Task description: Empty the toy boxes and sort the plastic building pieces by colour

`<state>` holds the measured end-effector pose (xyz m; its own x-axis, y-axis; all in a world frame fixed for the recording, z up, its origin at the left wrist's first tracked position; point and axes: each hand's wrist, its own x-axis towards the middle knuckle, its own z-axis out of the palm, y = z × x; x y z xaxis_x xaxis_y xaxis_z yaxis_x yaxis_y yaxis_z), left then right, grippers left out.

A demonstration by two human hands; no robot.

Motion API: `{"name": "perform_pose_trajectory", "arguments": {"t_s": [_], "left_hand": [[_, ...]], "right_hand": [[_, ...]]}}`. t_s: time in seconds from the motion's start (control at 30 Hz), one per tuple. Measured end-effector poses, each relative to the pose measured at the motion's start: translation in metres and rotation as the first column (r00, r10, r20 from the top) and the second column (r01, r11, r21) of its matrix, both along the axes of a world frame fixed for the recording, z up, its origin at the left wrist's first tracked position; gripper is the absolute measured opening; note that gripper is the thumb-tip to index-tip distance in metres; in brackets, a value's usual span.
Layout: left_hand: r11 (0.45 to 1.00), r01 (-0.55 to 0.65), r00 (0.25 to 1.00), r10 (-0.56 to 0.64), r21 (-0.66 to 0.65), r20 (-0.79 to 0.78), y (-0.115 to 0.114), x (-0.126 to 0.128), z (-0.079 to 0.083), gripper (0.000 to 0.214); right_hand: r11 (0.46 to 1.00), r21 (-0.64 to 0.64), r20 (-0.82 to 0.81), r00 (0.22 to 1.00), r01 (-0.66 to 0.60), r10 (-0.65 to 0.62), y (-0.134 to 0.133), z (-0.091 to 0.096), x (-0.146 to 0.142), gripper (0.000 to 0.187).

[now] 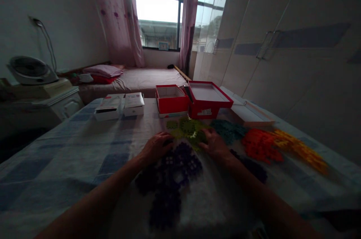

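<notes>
My left hand (156,148) rests on the table at the upper left edge of a heap of dark purple plastic pieces (172,179). My right hand (216,144) lies at the heap's upper right, its fingers touching a pile of yellow-green pieces (187,128). In the dim light I cannot tell whether either hand grips a piece. Teal pieces (228,129), orange pieces (261,145) and yellow pieces (303,150) lie in a row to the right.
A checked blue and white cloth (70,148) covers the table. A red box (171,100) and its red lid (208,100) stand behind the piles, two white boxes (120,106) to their left. A bed, a fan and wardrobe doors surround the table.
</notes>
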<state>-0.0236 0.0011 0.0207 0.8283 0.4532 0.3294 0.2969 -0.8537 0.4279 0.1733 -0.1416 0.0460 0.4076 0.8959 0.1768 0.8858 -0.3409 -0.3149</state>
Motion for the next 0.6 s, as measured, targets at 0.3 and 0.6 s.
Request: {"name": "perform_pose_trajectory", "arguments": {"t_s": [0.3,0.6], "left_hand": [[1.0,0.005,0.999,-0.005,0.001,0.038,0.005,-0.013,-0.002,0.027],[0.996,0.041,0.999,-0.043,0.078,0.031,0.008,-0.017,-0.014,0.029]], "right_hand": [[0.928,0.004,-0.025,0.928,-0.372,0.372,-0.009,0.0,-0.046,0.038],[0.958,0.055,-0.03,0.958,-0.282,0.284,0.005,-0.017,-0.053,0.042]]}}
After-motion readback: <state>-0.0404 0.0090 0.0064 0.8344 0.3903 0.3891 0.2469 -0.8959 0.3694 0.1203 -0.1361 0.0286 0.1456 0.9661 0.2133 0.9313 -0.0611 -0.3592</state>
